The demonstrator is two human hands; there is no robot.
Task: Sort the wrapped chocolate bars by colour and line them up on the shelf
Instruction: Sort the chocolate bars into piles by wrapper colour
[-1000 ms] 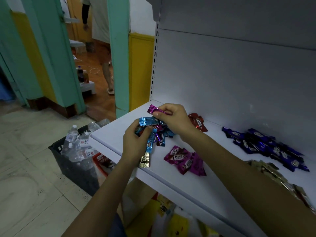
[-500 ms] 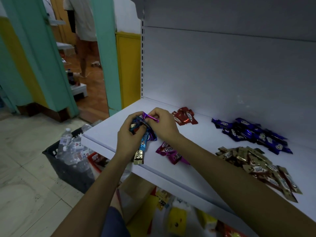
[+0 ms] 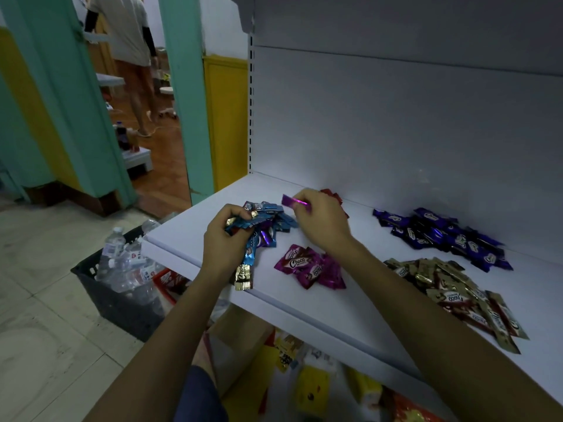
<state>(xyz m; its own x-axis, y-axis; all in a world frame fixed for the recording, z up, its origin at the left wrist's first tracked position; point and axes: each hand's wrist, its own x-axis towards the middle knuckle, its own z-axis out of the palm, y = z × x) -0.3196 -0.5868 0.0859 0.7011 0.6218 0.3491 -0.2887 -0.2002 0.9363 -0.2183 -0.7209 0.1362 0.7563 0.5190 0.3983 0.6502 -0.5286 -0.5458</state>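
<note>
Wrapped chocolate bars, part-sorted on white shelf (image 3: 350, 306).
Left hand (image 3: 224, 239) grips mixed bunch (image 3: 259, 226), mostly light blue, over the shelf's left end. Right hand (image 3: 323, 220) pinches one magenta bar (image 3: 292, 201) just beside it. Piles on shelf: magenta (image 3: 310, 266), red (image 3: 333, 194), dark blue (image 3: 441, 236), gold (image 3: 451, 287).

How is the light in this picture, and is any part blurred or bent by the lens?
Head view: the light is dim; the pink bar pinched in the right hand catches a bright glint; the packets below the shelf look blurred; the green door frame leans, bent by the wide lens.
</note>
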